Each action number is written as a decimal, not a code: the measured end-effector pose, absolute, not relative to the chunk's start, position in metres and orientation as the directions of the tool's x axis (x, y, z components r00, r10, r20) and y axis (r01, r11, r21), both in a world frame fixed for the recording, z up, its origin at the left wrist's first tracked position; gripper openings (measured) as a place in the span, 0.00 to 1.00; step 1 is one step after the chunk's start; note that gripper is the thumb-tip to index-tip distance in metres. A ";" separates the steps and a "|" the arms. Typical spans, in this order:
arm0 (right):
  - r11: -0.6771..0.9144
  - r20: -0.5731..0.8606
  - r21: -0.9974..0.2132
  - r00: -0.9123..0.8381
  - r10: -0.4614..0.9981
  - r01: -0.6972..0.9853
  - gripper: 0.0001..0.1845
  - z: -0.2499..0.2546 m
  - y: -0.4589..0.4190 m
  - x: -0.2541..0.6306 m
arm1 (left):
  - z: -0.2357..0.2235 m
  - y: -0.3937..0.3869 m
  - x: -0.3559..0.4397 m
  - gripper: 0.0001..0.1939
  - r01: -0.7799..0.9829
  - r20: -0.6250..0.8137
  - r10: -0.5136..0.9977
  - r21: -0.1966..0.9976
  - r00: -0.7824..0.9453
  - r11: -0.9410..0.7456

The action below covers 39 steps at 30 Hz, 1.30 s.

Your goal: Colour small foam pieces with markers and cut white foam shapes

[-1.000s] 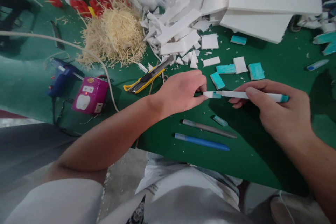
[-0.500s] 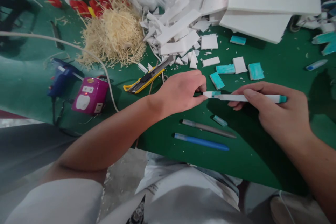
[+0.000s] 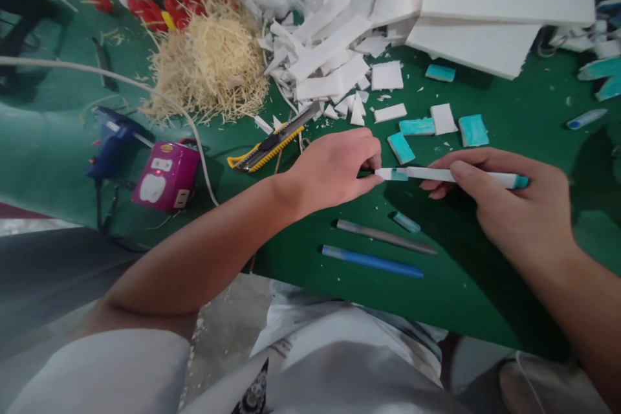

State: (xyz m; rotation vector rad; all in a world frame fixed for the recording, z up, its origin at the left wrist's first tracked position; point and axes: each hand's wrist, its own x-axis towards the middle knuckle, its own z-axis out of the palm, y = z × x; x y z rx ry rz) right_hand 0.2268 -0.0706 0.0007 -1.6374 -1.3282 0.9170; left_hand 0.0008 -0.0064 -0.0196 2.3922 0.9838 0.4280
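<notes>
Moved a bit to the right since before, the white pen (image 3: pixel 431 174) is being held by the right hand (image 3: pixel 524 200), its tip near the blue end of a small piece (image 3: pixel 391 174) whose white end is being pinched by the left hand (image 3: pixel 339 165), likely to stop wobbling.

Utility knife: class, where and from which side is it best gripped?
Probably hold the utility knife by its yellow-edged handle, coming from the picture's left: it slants, blade pointing toward the white scraps, near the left hand.
</notes>
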 end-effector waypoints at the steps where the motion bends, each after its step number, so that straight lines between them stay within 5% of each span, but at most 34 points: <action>1: -0.108 -0.044 -0.914 0.171 0.984 0.390 0.08 0.001 -0.071 0.227 | -0.020 -0.006 0.001 0.04 0.556 0.092 0.721 0.571 0.687 -0.603; 39: -0.085 -0.026 -0.914 0.152 0.988 0.396 0.07 0.000 -0.071 0.229 | -0.019 -0.007 0.000 0.04 0.555 0.102 0.720 0.566 0.686 -0.609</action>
